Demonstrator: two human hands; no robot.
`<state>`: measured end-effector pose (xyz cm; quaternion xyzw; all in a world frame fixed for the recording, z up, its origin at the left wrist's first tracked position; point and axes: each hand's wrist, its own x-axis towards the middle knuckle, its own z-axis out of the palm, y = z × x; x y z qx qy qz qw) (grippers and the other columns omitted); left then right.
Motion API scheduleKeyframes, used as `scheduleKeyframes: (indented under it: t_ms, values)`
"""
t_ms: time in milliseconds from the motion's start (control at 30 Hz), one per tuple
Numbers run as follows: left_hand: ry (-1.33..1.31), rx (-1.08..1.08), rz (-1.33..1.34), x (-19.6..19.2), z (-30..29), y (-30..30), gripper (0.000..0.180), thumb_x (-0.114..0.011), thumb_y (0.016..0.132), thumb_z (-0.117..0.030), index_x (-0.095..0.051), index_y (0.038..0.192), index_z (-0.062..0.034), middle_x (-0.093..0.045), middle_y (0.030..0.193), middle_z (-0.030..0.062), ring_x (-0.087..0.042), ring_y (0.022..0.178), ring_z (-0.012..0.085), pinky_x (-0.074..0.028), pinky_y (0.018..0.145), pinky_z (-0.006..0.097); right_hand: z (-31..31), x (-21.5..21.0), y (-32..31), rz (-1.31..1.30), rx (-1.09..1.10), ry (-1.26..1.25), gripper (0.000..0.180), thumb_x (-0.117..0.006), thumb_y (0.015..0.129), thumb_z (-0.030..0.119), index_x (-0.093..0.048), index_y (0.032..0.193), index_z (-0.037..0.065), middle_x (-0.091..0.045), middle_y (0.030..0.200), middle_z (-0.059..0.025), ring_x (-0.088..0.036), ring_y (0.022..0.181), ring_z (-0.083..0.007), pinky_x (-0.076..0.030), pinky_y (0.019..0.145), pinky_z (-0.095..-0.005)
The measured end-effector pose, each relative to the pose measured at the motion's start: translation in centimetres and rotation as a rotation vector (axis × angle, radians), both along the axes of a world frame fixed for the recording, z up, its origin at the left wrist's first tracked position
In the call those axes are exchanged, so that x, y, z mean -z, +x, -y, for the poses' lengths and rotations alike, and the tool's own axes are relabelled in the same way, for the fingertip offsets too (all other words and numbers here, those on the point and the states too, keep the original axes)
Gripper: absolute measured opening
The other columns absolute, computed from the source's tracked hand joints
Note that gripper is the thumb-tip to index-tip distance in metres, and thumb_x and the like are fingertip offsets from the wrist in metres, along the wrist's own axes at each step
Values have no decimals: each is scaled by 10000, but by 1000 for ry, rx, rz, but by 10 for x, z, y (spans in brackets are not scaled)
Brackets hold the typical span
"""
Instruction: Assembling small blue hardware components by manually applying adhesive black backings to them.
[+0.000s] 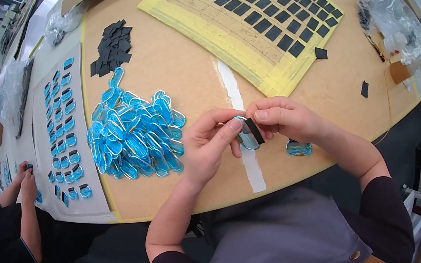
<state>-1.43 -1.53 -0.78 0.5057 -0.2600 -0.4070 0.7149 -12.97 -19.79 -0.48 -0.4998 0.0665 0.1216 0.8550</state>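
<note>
Over the table's near edge, my left hand (210, 144) pinches a clear oval pouch (246, 141) between thumb and fingers. A black strip (254, 131) stands along the pouch's right side. My right hand (287, 118) has its thumb and fingers closed at that strip, some fingertips hidden behind it. Beneath my right wrist lies a blue oval pouch (300, 149) with a black strip on its upper edge. To the left of my hands spreads a heap of blue oval pouches (133, 136) with clear rims.
Beyond the heap is a pile of black rectangles (112, 47). A yellow-edged board (279, 75) carries rows of black rectangles. At left, a grey sheet (89, 204) holds pouches in rows, with a co-worker's hands (23, 179) beyond. Crumpled clear plastic (384, 2) lies at right.
</note>
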Motion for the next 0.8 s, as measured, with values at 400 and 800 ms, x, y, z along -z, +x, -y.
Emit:
scheduleKeyframes:
  t_ms: [400, 800]
  values:
    - [-20, -115, 660, -4, -2, 1, 189, -663, 849, 24, -664, 1034, -10, -617, 809, 59, -586, 645, 100, -455, 508, 199, -21, -12, -3, 15, 178, -5, 175, -737, 815, 64, -603, 927, 77, -592, 845, 52, -512, 774, -10, -376, 636, -169]
    - [-307, -191, 1232, -8, -3, 0, 392, -688, 642, 50, -716, 1020, -50, -578, 778, 39, -558, 597, 151, -420, 471, 262, -17, -4, -3, 455, 124, -485, 256, -743, 704, -52, -565, 819, 91, -566, 819, -3, -480, 729, -112, -394, 653, -247]
